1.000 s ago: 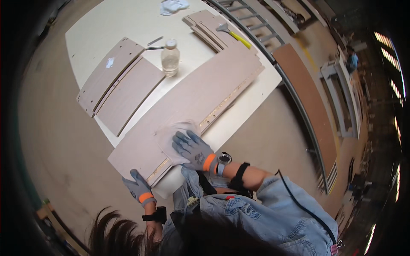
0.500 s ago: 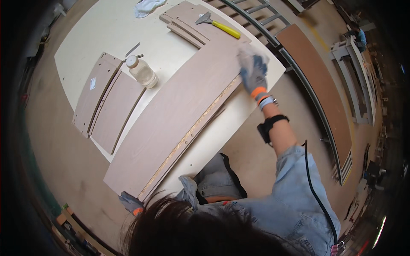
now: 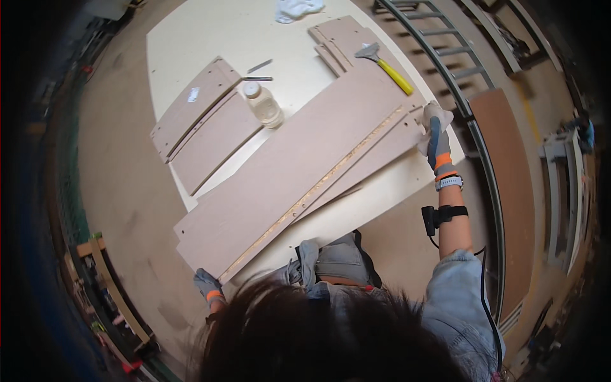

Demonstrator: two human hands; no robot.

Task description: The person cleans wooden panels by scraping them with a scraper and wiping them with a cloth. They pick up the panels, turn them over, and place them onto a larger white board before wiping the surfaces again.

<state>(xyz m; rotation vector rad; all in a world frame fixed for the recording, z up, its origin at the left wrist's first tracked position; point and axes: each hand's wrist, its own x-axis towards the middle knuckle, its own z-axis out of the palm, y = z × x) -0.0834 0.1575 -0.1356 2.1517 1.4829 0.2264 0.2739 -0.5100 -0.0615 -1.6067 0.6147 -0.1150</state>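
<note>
A long pinkish-brown board with a raw chipboard edge lies slantwise on top of another board, whose drilled end sticks out at the right. My right hand, in a grey-blue glove with an orange cuff, is closed on a white rag at that end. At the near left corner of the long board is my left hand, gloved alike, its fingers bent against the board's end; part of its grip is hidden. A scraper with a yellow handle rests on the boards' far end.
The boards lie on a white table. Left of them are two smaller panels, a capped clear bottle and thin metal pieces. Another white cloth lies at the far edge. A metal roller frame stands at the right.
My right hand with the rag has gone from the top board's far end to the lower board's end. The lower board now shows fanned out from under the long one. The view has shifted.
</note>
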